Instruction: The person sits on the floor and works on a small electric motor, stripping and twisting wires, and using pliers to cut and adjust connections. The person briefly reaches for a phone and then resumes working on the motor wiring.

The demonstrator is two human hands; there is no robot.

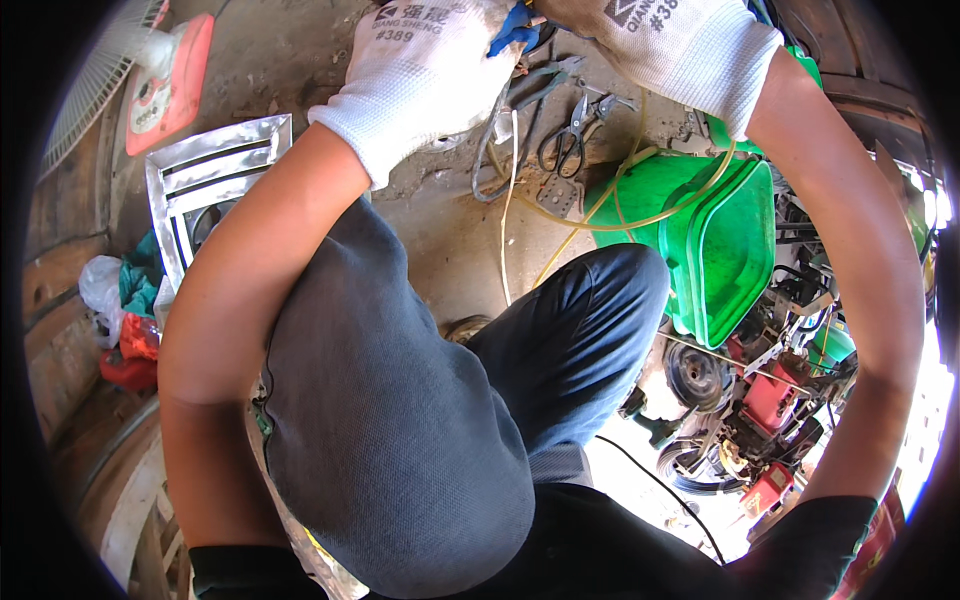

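Observation:
My left hand (430,75), in a white knit work glove, is at the top of the head view, fingers curled at a small blue item (512,28) that I cannot make out. My right hand (660,55), gloved alike, is to its right, its fingertips hidden at the upper edge. Just below them on the dusty ground lie black-handled scissors (568,145), pliers (602,112), a grey cable loop (480,185) and a perforated metal plate (560,195). Thin yellowish tubes (640,222) curve across the ground near a green plastic bin (720,265).
My bent knees (390,400) fill the middle. At left stand a fan with a pink base (165,90), a silver slatted frame (215,160), bags (100,290) and a red object (130,370). Crowded machinery with red parts (770,395) is at right; a black cord (650,475) runs low.

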